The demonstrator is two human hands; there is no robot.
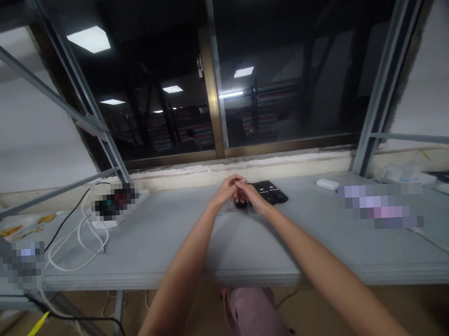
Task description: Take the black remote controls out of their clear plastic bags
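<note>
My left hand (227, 189) and my right hand (250, 193) meet at the far middle of the grey table, their fingers curled together and touching. Whatever lies between the fingers, if anything, is hidden. Just beneath them shows a small rounded black object (241, 204), its kind unclear; I cannot tell whether the fingers touch it. Right behind my right hand lie flat black pieces with rows of light round marks (273, 191), looking like remote controls or a keypad. Left of the black object, a clear plastic sheet or bag (226, 207) rests on the table.
On the left, a white power strip (110, 221) with a blurred-out item on it trails white cables (79, 268). A small white box (326, 184) stands to the right, near a blurred-out item with a cable. Metal posts (381, 79) rise at both sides before a dark window.
</note>
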